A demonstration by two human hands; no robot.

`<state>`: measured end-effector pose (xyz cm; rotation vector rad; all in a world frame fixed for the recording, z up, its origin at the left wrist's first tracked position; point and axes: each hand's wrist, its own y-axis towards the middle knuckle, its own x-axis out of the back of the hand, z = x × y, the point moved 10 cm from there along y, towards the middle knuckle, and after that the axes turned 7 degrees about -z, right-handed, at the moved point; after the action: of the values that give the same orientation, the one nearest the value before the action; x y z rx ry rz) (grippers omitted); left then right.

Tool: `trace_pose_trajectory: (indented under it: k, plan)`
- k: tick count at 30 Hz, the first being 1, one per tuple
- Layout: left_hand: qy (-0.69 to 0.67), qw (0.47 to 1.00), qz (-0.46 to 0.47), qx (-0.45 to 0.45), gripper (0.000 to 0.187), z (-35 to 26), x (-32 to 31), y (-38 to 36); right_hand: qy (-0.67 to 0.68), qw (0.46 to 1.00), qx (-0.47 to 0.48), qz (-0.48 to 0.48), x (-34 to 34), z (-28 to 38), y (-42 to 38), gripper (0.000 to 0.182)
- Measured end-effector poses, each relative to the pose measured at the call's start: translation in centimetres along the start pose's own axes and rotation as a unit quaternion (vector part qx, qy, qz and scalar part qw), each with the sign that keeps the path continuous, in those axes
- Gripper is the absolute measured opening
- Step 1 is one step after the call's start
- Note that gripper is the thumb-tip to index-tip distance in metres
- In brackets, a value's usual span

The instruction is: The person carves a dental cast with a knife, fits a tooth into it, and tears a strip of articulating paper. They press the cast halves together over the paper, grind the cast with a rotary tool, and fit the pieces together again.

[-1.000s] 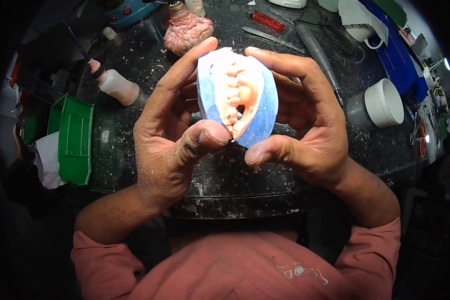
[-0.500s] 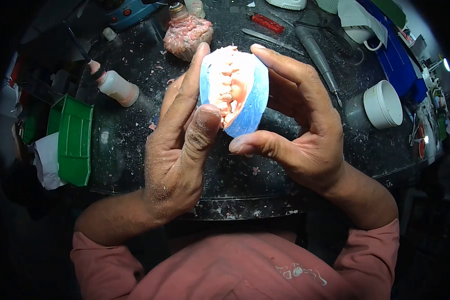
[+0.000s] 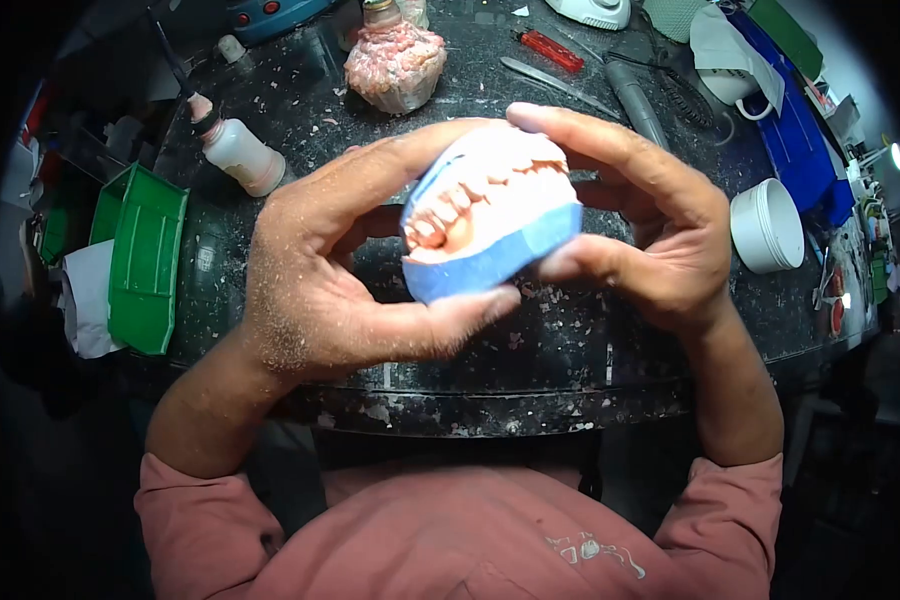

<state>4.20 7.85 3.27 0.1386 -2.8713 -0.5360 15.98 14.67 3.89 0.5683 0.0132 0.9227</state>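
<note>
A dental model (image 3: 495, 210) with a blue base, a pale upper part and rows of teeth is held up above the dark bench, tilted, its right end higher. My left hand (image 3: 340, 250) grips it from the left, thumb under the blue base and fingers over the top. On the other side my right hand (image 3: 650, 210) closes round its right end, with the index finger on top and the thumb at the lower right edge. White dust covers my left wrist. Strong light washes out part of the model's surface.
On the bench (image 3: 450, 405) are a white bottle (image 3: 242, 157), a pink-crusted jar (image 3: 397, 65), a red tool (image 3: 550, 50), a metal blade (image 3: 555, 85), a grey handpiece (image 3: 633, 100) and a white tub (image 3: 767, 226). A green tray (image 3: 148, 262) stands left, a blue tray (image 3: 805, 150) right.
The model has turned from nearly upright to lying more sideways, teeth now facing me. My left thumb has moved from the teeth to beneath the base. My right hand has shifted slightly right.
</note>
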Motion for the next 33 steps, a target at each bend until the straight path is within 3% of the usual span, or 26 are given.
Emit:
trace_pose_trajectory:
  k: [3, 6, 9, 12, 16, 27, 33]
  plan:
    - [0.056, 0.996, 0.023, -0.068, 0.084, -1.2, -0.2, 0.0, -0.020, 0.999, 0.029, 0.006, 0.5, 0.3, 0.1, 0.074]
    - [0.078, 0.987, -0.039, -0.134, 0.085, -2.8, 1.1, -0.5, -0.001, 0.999, 0.033, -0.011, 0.5, 0.0, 0.0, 0.076]
    - [0.201, 0.954, -0.011, -0.224, 0.082, -5.3, 0.5, -1.0, 0.064, 0.995, 0.073, -0.020, 0.2, 0.1, -0.4, 0.082]
    - [0.242, 0.934, -0.017, -0.261, 0.082, -6.0, 0.4, -1.4, 0.040, 0.989, 0.142, 0.000, -0.2, 0.9, -0.5, 0.080]
    - [0.270, 0.923, -0.006, -0.274, 0.080, -6.6, 0.1, -1.7, 0.052, 0.990, 0.128, -0.005, -0.2, 0.9, -0.6, 0.076]
    - [0.259, 0.911, -0.027, -0.320, 0.086, -7.0, 0.4, -2.0, -0.009, 0.990, 0.137, -0.013, -0.6, 1.7, -0.9, 0.072]
    - [0.122, 0.926, -0.054, -0.354, 0.088, -6.7, 0.8, -1.8, 0.049, 0.994, 0.096, -0.021, -0.9, 0.6, -0.8, 0.071]
